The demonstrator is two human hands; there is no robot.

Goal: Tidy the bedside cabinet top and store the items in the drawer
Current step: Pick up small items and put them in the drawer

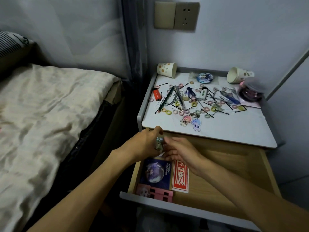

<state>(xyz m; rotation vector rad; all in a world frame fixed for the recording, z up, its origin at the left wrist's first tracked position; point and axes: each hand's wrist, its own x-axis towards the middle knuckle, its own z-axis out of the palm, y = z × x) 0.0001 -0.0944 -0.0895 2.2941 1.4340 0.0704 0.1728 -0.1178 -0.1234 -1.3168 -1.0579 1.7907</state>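
Note:
The bedside cabinet top (217, 131) is strewn with several hair ties, bobby pins, lighters such as a red lighter (156, 95), pens, a round badge (202, 77) and two acrylic character charms (190, 122). Below it the wooden drawer (225, 168) stands pulled out. It holds a blue card pack (156, 171), a red card (180, 177) and pink cards (158, 193) at its left. My left hand (147, 141) and my right hand (180, 152) meet over the drawer's back left corner, both pinching a small pale item (158, 143), too blurred to name.
Two paper cups (167, 69) (239, 75) lie tipped at the back of the top. A round clear container (251, 91) sits at the right. A bed with a cream sheet (50, 114) lies to the left. A wall socket (177, 15) is above.

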